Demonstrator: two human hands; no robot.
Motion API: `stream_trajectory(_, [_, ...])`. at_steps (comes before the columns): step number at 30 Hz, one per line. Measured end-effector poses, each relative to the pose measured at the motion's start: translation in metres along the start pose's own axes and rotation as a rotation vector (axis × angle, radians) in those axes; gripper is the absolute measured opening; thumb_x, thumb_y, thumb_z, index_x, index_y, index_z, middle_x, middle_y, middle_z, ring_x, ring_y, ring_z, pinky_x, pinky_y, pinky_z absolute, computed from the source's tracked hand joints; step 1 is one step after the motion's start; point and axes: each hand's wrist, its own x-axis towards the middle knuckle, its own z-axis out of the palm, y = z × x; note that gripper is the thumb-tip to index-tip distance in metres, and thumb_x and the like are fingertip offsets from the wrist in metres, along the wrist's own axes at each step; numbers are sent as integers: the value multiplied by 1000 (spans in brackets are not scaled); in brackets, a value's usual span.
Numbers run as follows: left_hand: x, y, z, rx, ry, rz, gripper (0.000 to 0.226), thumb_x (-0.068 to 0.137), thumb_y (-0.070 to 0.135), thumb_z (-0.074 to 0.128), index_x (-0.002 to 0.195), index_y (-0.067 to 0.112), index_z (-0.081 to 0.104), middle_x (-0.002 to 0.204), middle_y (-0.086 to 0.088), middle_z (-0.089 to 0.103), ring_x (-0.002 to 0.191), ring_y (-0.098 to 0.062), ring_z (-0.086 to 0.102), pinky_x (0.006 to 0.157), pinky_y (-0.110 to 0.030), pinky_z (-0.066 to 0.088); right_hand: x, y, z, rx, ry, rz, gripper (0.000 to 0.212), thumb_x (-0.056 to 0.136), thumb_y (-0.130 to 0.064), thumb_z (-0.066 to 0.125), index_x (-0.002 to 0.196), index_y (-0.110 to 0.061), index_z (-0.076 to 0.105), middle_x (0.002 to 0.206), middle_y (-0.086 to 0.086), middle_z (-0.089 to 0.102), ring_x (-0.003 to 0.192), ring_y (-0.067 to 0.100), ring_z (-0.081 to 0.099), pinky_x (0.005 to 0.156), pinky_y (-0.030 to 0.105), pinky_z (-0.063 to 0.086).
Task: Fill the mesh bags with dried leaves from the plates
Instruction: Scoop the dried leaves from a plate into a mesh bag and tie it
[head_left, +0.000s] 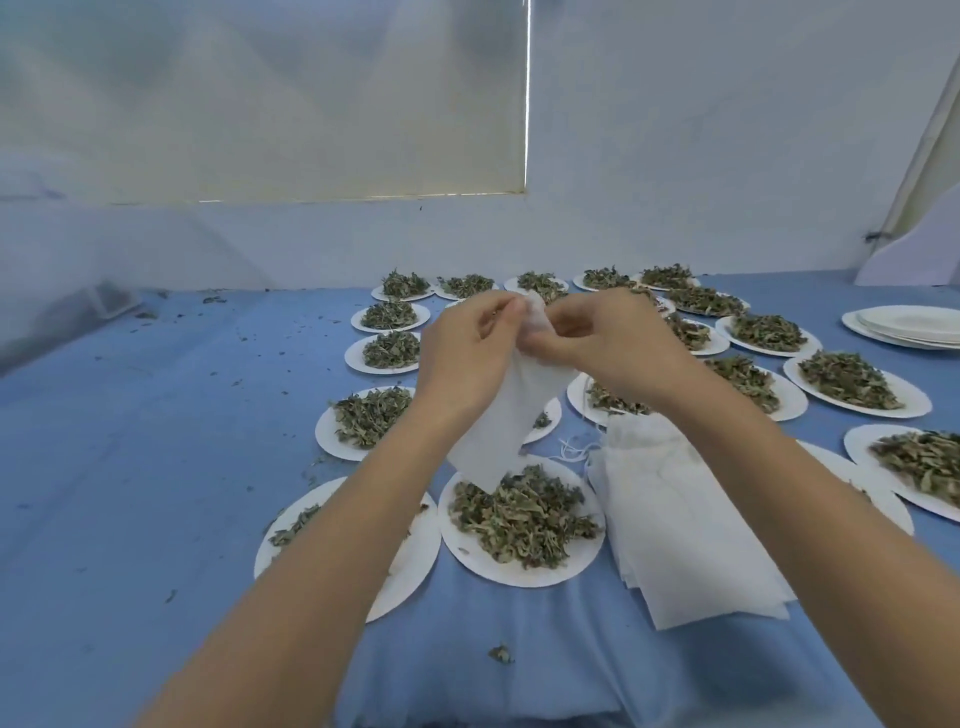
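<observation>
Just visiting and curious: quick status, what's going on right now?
Left hand and right hand both pinching top of one mesh bag, held up. Bag looks empty, over a plate of leaves. Spare bags at right. Nothing in the way.

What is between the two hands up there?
A white mesh bag, pinched at its top by the left hand and right hand, seen from the head camera.

A blue-covered counter (156, 467) is carrying many white plates (521, 571) heaped with dried leaves (519, 514), a pile of white mesh bags (675, 519), a stack of bare plates (909, 325) and scattered leaf crumbs (500, 653).
</observation>
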Motion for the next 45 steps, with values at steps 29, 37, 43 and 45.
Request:
stream_trajectory(29, [26,-16,-44,499,-86,439,22,91,15,53,108,19,68,102,7,68,98,-15,61,88,-25,37,33,1,34,1136,-463,261,30,88,-13,52,114,0,58,111,14,68,100,23,67,85,38,56])
stream_trajectory(37, [-9,-24,-15,607,-242,501,110,59,49,74,144,3,21,138,-11,42,128,-23,36,115,-42,10,28,-9,30,1327,-574,274,33,92,-5,27,116,-1,49,92,15,56,73,21,62,61,32,55])
stream_trajectory(43, [-5,-35,-14,548,-109,626,70,65,4,54,129,-15,37,114,-26,55,102,-29,46,94,-33,34,21,-6,25,1232,-617,272,57,82,-13,41,135,9,38,131,27,48,116,37,50,95,50,45])
stream_trajectory(45, [-4,-34,-19,580,-114,650,73,61,2,54,129,-17,36,108,-27,57,97,-28,44,87,-30,35,20,-5,20,1236,-611,285,62,82,-15,43,139,8,33,139,28,42,123,40,46,98,54,42])
